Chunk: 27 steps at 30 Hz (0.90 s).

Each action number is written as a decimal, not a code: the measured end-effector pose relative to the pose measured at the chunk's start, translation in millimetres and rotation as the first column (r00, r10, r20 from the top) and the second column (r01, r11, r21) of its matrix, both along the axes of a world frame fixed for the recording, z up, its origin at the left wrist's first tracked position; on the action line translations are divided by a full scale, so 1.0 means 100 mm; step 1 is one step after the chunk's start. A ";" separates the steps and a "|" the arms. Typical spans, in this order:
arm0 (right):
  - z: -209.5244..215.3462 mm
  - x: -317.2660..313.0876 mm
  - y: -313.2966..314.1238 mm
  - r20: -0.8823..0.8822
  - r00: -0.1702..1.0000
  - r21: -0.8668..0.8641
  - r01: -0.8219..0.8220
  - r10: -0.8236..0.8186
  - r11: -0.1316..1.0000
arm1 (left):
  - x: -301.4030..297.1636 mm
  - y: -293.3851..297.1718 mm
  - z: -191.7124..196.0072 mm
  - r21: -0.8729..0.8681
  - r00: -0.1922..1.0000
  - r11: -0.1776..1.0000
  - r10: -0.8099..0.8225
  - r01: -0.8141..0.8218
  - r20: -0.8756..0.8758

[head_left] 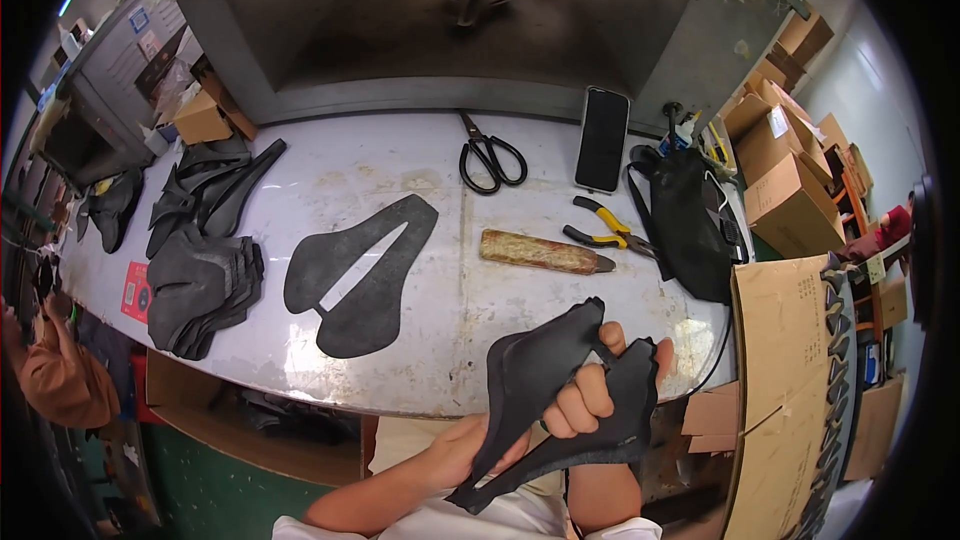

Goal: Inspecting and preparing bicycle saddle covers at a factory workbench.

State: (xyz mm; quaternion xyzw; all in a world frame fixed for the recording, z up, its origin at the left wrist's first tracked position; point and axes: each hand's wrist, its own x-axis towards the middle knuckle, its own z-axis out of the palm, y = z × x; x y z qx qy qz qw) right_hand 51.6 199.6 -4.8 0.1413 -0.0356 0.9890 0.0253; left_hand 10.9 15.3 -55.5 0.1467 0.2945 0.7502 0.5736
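Note:
A black bicycle saddle cover (545,365), moulded and split by a long middle slot, is held tilted above the front edge of the table. My right hand (582,402) grips it, with bent fingers showing through the slot and more fingertips at the far edge. Lower down, my left hand (465,448) holds the narrow end's side; its fingertips are partly hidden behind the cover. A flat dark saddle-shaped piece (375,315) with a cut-out slot lies on the table to the left. Nearer the right hand lies a worn wooden-handled tool (535,252) with a short dark tip.
On the white table (400,390) lie black scissors (490,158), yellow-black pliers (610,228), a phone (603,140) and a black bag (680,220). Stacked dark pieces (205,290) stand left. A grey metal box (430,95) spans the back; cardboard (780,370) borders the right.

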 end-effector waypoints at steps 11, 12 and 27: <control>-0.12 0.43 -0.78 0.052 0.869 0.982 0.047 -0.493 0.185 | -0.16 0.03 0.41 -0.002 0.677 0.726 0.640 -0.688 -0.362; -0.08 0.39 -0.73 0.007 0.886 0.991 0.057 -0.464 0.123 | -0.11 0.02 0.38 -0.005 0.676 0.726 0.638 -0.688 -0.368; 0.12 0.28 -0.55 -0.425 0.826 0.897 0.328 -0.370 -0.297 | -0.12 0.01 -0.04 -0.053 0.818 0.896 0.425 -0.441 0.388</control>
